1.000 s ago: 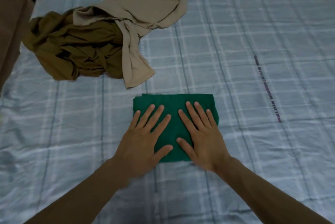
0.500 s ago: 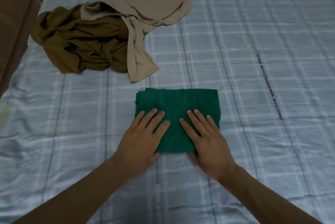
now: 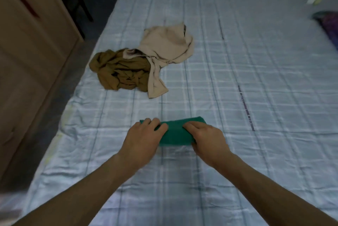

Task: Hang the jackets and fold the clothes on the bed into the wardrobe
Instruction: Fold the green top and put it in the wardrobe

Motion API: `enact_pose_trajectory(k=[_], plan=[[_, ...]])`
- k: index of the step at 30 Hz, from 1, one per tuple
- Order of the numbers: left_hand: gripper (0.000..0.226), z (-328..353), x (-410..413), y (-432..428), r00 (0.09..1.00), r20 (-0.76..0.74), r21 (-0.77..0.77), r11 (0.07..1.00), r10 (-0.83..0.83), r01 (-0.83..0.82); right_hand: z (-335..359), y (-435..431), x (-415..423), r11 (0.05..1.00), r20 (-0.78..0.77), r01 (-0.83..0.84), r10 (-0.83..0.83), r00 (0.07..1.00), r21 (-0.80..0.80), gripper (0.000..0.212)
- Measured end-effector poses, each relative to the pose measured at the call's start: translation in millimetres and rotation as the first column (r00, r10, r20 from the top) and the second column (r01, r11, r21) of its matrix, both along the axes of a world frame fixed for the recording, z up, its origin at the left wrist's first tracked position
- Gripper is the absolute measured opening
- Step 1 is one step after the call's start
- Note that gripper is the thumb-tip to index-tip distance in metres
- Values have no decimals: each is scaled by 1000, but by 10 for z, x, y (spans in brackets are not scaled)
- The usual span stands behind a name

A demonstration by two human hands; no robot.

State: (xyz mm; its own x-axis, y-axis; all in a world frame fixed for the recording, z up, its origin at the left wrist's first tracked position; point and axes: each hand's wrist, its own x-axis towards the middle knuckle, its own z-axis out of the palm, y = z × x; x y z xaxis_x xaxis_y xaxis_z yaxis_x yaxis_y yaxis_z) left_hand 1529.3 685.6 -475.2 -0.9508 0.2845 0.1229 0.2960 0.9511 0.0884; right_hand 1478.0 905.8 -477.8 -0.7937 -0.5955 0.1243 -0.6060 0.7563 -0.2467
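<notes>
— What does the cloth look like?
— The folded green garment [image 3: 175,133] is a soft, flat rectangle, slightly blurred, lying on the bed [image 3: 256,79], whose pale blue checked sheet is creased.
— And the grip?
— The left hand [image 3: 142,139] clasps its 9 o'clock end, the right hand [image 3: 207,138] its 3 o'clock end, fingers curled over the top edge.
— Anything else?
— At 11 o'clock, well apart, a crumpled olive garment [image 3: 118,73] touches a rumpled beige garment [image 3: 164,51].
</notes>
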Motion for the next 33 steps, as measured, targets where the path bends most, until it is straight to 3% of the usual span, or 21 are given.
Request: enact_pose_trajectory(k=[9, 16, 23, 33], plan=[[52, 2191, 1611, -121, 973, -107, -83, 974, 202, -211, 2050, -305, 1059, 970, -90, -245, 244, 965, 5, 39], [56, 3330, 2943, -414, 878, -185, -167, 867, 441, -470, 3232, -949, 1859, 884, -173, -466, 453, 875, -39, 37], [56, 3857, 4302, -881, 695, -283, -160, 682, 661, -714, 3690, -1960, 2759, 712, -251, -697, 662, 706, -83, 41], [54, 4223, 6599, -1631, 378, -378, -166, 340, 845, -926, 4101, -3551, 4774, 330, -357, -935, 864, 356, -133, 39]])
